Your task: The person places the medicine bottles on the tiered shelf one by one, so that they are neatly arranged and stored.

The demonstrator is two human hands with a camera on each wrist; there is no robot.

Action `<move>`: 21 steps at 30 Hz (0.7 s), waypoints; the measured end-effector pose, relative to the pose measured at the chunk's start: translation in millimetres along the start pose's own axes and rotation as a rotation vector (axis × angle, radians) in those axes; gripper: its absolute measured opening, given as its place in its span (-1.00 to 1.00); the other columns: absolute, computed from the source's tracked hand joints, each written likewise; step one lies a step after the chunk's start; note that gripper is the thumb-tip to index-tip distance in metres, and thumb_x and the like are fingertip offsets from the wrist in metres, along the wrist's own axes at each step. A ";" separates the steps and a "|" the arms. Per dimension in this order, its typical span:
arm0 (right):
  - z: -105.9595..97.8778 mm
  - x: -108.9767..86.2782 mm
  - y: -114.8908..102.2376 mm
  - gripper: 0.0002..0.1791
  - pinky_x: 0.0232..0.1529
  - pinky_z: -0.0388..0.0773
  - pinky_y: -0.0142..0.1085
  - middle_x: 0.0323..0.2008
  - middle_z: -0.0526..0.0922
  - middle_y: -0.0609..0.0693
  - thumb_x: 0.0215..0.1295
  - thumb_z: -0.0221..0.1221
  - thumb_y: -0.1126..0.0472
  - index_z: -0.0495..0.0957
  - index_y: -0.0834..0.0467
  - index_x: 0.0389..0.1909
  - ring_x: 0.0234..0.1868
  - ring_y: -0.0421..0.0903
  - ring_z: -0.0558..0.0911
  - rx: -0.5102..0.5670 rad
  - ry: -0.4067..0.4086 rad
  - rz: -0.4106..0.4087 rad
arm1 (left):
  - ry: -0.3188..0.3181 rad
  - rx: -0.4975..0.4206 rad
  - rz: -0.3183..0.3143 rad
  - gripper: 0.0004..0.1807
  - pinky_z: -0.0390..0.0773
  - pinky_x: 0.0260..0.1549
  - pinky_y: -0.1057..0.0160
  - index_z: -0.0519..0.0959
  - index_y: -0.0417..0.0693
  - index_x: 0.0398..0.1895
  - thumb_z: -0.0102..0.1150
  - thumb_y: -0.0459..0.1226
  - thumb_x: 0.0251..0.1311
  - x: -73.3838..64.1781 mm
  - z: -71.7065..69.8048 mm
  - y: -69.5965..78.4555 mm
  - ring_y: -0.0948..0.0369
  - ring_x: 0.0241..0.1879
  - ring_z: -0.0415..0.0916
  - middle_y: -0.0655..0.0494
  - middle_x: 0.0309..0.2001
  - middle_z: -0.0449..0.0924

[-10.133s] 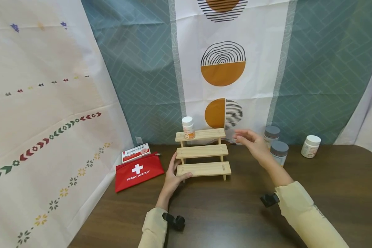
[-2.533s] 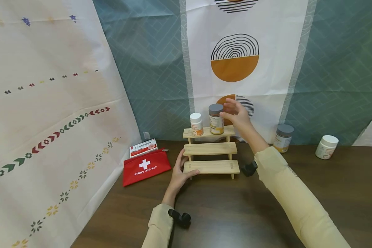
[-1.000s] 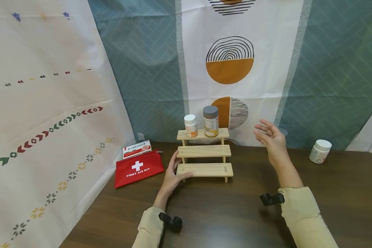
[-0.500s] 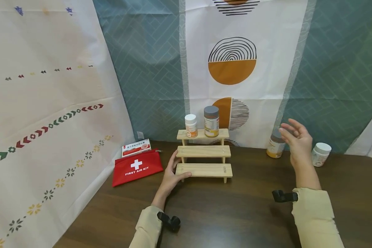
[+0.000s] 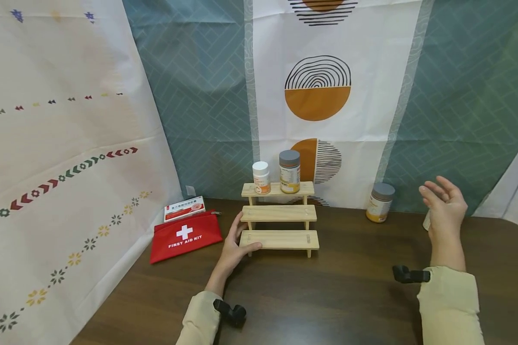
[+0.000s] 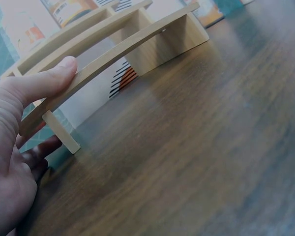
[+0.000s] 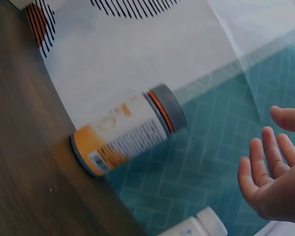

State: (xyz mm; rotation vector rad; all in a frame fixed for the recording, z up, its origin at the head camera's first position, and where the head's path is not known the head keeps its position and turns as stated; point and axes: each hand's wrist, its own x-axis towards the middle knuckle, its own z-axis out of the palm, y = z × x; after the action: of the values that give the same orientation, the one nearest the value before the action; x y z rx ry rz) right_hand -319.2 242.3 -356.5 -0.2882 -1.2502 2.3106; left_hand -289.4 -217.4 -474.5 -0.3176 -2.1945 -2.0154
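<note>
Holding the left end of the three-step wooden rack (image 5: 279, 212) with the left grip (image 5: 232, 250), pressing with the thumb on the lowest board and reaching round behind that end with the other fingers. Standing the rack on its legs on the dark wooden surface (image 5: 311, 297), in front of the hanging cloth (image 5: 198, 110).

Carrying on the rack's top board, towards the left, a small white bottle (image 5: 261, 178) with orange on its label, and near it on the right, upright too, a taller grey-lidded bottle (image 5: 289, 175).

Hovering farther right with the right grip (image 5: 446, 208), spreading the loosely bent fingers and gripping nothing. Hiding nearly all of another white bottle (image 7: 196, 226) behind that hand in the head view, and showing part of it at the lower edge of the right wrist view. Between there and the rack, seeing a second grey-lidded jar (image 5: 379, 203) standing upright on the surface, near the cloth.

To the left of the rack, seeing a red first-aid pouch (image 5: 187, 242) lying flat, with a white-and-red box (image 5: 184, 209) just behind it. Wearing cream sleeves (image 5: 449, 302) and black wrist mounts (image 5: 401, 273).
</note>
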 end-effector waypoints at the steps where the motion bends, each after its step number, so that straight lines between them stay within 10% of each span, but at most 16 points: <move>1: -3.5 1.8 -1.5 -0.57 -0.37 0.51 -0.58 -0.37 0.67 -0.17 0.11 0.31 0.47 0.51 0.02 -0.05 -0.33 -0.32 0.62 0.021 0.023 0.005 | 0.001 -0.004 -0.002 0.10 0.45 0.04 0.38 -0.02 0.24 0.54 0.43 -0.41 0.00 0.5 1.1 0.4 -0.04 0.24 0.40 -0.21 0.40 0.29; 21: -40.3 22.1 17.6 -0.64 -0.27 0.31 -0.62 -0.29 0.48 -0.16 0.14 0.23 0.54 0.53 0.02 -0.21 -0.28 -0.31 0.37 -0.016 0.351 -0.130 | 0.007 0.011 -0.030 0.10 0.47 0.00 0.35 -0.03 0.22 0.55 0.43 -0.41 0.00 0.2 0.4 -0.2 -0.08 0.30 0.33 -0.21 0.43 0.22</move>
State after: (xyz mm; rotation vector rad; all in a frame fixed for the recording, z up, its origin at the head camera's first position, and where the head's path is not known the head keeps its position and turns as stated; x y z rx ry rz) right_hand -327.4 274.8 -392.5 -0.5732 -1.0769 2.0320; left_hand -289.7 -217.0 -474.6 -0.2768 -2.2186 -2.0154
